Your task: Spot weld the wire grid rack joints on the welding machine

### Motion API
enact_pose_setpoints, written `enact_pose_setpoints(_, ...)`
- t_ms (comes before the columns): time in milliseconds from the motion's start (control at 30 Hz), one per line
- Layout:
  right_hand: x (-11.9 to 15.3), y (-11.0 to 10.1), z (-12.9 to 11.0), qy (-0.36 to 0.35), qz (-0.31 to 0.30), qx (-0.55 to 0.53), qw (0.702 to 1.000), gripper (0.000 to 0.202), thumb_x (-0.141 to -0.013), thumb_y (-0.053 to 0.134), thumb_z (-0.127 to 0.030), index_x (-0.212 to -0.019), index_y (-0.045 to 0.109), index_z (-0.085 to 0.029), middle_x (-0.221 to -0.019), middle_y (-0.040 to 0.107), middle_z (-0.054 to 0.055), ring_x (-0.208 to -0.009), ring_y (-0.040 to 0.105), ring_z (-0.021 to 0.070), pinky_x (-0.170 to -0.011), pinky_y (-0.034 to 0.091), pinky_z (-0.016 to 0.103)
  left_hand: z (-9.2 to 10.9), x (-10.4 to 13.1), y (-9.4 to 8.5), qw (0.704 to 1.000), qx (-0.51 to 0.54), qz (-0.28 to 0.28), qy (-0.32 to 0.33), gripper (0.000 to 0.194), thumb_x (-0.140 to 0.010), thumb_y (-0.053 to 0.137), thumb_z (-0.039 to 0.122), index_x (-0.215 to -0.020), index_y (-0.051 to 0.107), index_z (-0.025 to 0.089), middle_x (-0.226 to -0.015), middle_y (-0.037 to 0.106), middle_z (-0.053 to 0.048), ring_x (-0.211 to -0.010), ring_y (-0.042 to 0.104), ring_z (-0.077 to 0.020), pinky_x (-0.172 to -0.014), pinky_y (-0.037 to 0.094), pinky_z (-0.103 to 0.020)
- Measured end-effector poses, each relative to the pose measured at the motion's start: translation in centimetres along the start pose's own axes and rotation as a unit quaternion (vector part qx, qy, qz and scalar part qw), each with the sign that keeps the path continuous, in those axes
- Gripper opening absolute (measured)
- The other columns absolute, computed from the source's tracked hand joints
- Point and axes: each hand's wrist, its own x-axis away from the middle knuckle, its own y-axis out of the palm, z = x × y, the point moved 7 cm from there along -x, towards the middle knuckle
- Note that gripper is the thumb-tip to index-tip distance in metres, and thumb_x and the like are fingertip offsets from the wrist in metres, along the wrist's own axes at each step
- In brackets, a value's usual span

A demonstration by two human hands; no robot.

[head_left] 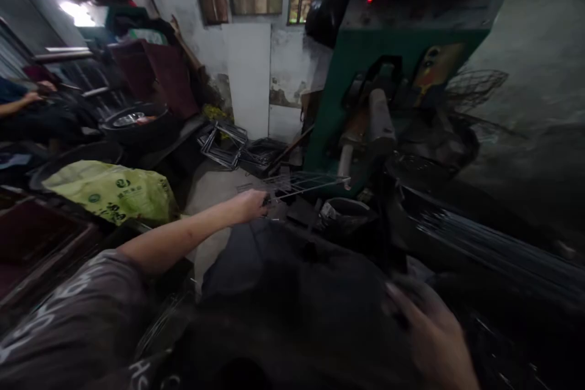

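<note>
My left hand is stretched forward and closed on the near end of a wire frame, a flat piece of thin metal rods. The far tip of the frame reaches the lower electrode of a green machine; whether they touch, I cannot tell. Low at the right, my right hand is smeared by motion and lies beside the dark cloth over my lap. It is near a bundle of thin metal rods, and its fingers are too blurred to read.
Several bent wire frames lie on the floor by the wall. A black bucket stands below the machine. At left are a yellow-green sack, a dark tub and another person's arm.
</note>
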Motion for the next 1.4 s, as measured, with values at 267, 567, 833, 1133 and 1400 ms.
enact_pose_setpoints(267,-5.7,16.2,-0.4,0.107,-0.132,-0.141,0.975,0.054,-0.035,0.083,-0.035,-0.076,0.051,-0.018,-0.054,0.054,-0.006,-0.044,0.050,0.0111,-0.038,0.047,0.025,-1.3,4.6,0.3,0.990,0.113,-0.076,0.018,0.034,-0.090,0.045,0.043,-0.090,0.064,0.015,-0.081,0.067,-0.006,-0.069,0.061,-0.0143,-0.062,0.044,-0.022)
enact_pose_setpoints(567,-7.9,15.0,0.3,0.013,-0.027,-0.249,0.968,0.046,-0.046,0.080,-0.030,-0.076,0.047,-0.020,-0.067,0.060,-0.004,-0.061,0.063,0.0164,-0.059,0.058,0.034,2.2,1.8,0.7,0.981,0.136,-0.122,0.065,0.035,-0.091,0.043,0.042,-0.099,0.066,0.016,-0.093,0.069,-0.006,-0.081,0.062,-0.0153,-0.071,0.044,-0.022)
enact_pose_setpoints(833,-9.7,14.1,-0.4,-0.042,0.010,-0.279,0.959,0.045,-0.046,0.079,-0.028,-0.074,0.043,-0.020,-0.068,0.056,-0.008,-0.067,0.062,0.0120,-0.072,0.057,0.033,2.6,-0.4,0.4,0.973,0.182,-0.126,0.059,0.041,-0.087,0.046,0.049,-0.097,0.066,0.016,-0.088,0.067,-0.005,-0.074,0.059,-0.0142,-0.063,0.041,-0.021)
enact_pose_setpoints(1133,-11.5,13.3,-2.3,-0.082,0.041,-0.263,0.960,0.043,-0.048,0.076,-0.027,-0.072,0.041,-0.019,-0.065,0.053,-0.008,-0.056,0.057,0.0080,-0.054,0.051,0.022,3.0,-2.9,0.4,0.954,0.254,-0.145,0.058,0.041,-0.082,0.050,0.051,-0.089,0.065,0.014,-0.076,0.062,-0.001,-0.067,0.054,-0.0120,-0.058,0.038,-0.020)
enact_pose_setpoints(1400,-13.3,13.1,-1.8,-0.104,0.033,-0.235,0.966,0.047,-0.050,0.079,-0.034,-0.073,0.041,-0.020,-0.065,0.052,-0.009,-0.056,0.054,0.0078,-0.056,0.051,0.024,3.0,-4.5,1.3,0.948,0.272,-0.155,0.054,0.038,-0.080,0.051,0.051,-0.083,0.063,0.015,-0.074,0.060,0.000,-0.066,0.053,-0.0116,-0.059,0.038,-0.020)
